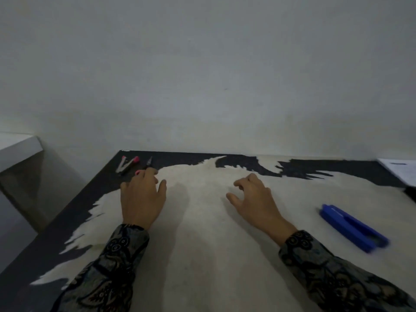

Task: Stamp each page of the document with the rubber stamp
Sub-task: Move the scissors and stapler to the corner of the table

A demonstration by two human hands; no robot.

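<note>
Hovering over one table [202, 255], two hands, left [141, 197] and right [254, 199], each grip loose, holding nothing, near one blue stapler [353, 227].

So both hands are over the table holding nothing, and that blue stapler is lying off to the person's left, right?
Not quite. The head view shows the blue stapler lying to the person's right, beyond the right hand. The rest holds: the left hand and the right are both over the table, holding nothing.
</note>
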